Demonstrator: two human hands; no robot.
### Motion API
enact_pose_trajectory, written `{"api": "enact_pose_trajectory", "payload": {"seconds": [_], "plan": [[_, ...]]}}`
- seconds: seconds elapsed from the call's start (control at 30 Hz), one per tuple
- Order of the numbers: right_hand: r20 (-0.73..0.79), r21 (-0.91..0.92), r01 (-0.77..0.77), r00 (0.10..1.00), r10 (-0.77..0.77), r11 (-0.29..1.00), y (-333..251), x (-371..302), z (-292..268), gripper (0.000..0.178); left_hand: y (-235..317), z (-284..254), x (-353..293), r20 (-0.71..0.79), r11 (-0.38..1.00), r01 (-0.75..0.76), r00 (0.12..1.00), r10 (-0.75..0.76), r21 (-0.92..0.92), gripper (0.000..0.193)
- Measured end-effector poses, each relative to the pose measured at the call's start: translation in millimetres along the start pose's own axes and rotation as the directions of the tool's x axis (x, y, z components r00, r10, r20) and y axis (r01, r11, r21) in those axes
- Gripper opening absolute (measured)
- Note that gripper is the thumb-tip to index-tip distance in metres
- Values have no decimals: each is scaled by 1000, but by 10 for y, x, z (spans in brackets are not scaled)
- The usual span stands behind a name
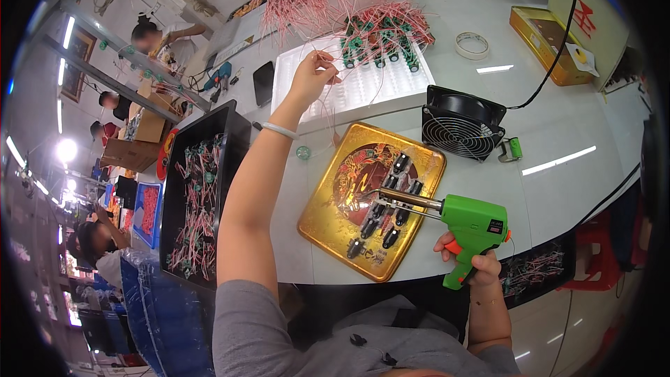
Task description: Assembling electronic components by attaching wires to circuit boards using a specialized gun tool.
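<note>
My right hand is wrapped round the green handle of a soldering gun, with a finger at its orange trigger. The gun's metal tip reaches left over a row of small black parts on a gold tin lid. My left hand is raised over the near left part of a white foam tray, its fingers pinched on thin red wires that hang down toward the lid. Green coil-like parts with red wires stand at the tray's far side.
A black fan stands right of the lid, and a tape roll lies behind it. Left is a black bin of wired parts. A gold box is at the far right. Other people sit at the left.
</note>
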State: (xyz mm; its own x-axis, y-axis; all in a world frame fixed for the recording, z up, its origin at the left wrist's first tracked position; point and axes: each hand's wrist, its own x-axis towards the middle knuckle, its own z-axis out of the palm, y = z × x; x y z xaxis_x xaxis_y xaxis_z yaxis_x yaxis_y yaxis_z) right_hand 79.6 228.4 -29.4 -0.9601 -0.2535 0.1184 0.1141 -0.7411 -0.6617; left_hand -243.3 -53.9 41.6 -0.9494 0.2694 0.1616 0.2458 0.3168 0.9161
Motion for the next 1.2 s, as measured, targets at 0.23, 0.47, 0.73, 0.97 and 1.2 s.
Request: {"api": "enact_pose_trajectory", "payload": {"seconds": [0.23, 0.47, 0.73, 0.97, 1.2], "plan": [[5, -3, 3, 1000, -3, 1000, -2, -2, -9, 65, 63, 30, -18, -36, 998, -26, 999, 25, -54, 20], [17, -8, -4, 1000, 4, 1000, 0, -8, -18, 65, 139, 12, -64, -40, 995, -22, 999, 18, -99, 20], [16, -17, 11, 1000, -10, 1000, -9, -6, -2, 63, 273, -43, -165, -6, 986, -33, 999, 33, -163, 24], [16, -19, 5, 1000, -4, 1000, -13, -8, 7, 62, 257, -57, -213, 22, 984, 17, 1000, -13, -176, 30], [23, -19, -5, 1000, 6, 1000, -18, -18, 0, 63, 203, -15, -185, 32, 984, 68, 997, -64, -163, 20]]}}
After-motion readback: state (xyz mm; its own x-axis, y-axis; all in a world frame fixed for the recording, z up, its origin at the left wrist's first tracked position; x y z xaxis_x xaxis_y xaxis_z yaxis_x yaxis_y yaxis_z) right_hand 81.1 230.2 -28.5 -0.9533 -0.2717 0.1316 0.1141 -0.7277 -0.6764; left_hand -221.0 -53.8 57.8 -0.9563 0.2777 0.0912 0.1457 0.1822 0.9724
